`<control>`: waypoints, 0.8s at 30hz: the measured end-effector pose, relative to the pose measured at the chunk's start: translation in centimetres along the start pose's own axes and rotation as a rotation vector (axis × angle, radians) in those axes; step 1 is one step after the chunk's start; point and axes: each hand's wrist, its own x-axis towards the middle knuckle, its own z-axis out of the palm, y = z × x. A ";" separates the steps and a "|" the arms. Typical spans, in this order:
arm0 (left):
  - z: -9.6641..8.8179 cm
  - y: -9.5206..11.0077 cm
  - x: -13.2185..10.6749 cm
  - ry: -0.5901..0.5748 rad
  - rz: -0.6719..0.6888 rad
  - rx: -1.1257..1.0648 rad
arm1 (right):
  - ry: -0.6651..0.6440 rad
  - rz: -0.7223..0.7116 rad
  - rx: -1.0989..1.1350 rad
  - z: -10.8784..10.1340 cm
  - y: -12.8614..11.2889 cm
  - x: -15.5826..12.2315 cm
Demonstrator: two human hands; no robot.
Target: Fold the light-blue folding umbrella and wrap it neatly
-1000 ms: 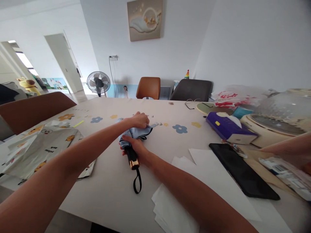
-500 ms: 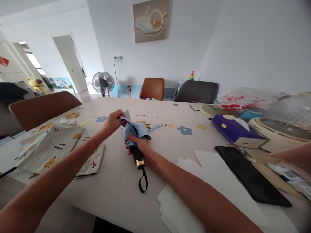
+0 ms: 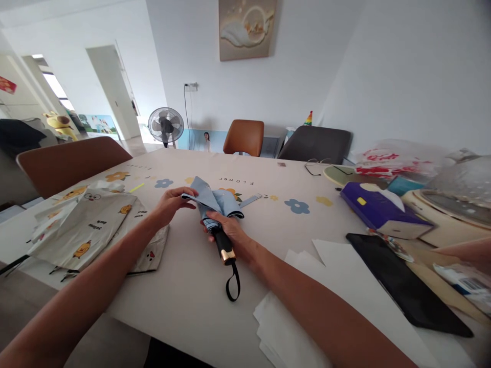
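A light blue folding umbrella with dark-edged canopy folds is held above the middle of the table. Its black handle ends in a gold band, and a black wrist loop hangs from it. My right hand wraps round the base of the canopy just above the handle. With its fingers closed on one fold's edge, my left hand holds that flap out to the left. A pale strap sticks out from the canopy to the right.
A cream patterned cloth lies crumpled at the left. White paper sheets, a black tablet-like slab and a purple tissue box are at the right. Eyeglasses rest near the far edge. Part of another person's arm shows at the right edge.
My left hand has shifted left and slightly down, drawing the umbrella flap outward so it lies flatter. My right hand keeps its grip. The whole view has shifted slightly.
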 end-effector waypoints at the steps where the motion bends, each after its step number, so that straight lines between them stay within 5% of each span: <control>1: 0.0 -0.2 0.0 -0.003 -0.028 -0.024 | -0.005 0.001 0.005 0.0 -0.1 -0.1; 14: -0.1 -0.7 0.2 -0.038 -0.114 -0.116 | -0.108 -0.068 0.059 -0.2 -0.7 -0.2; 24: -0.6 -1.3 0.3 -0.069 -0.115 -0.093 | -0.036 -0.024 0.080 0.0 -1.0 0.3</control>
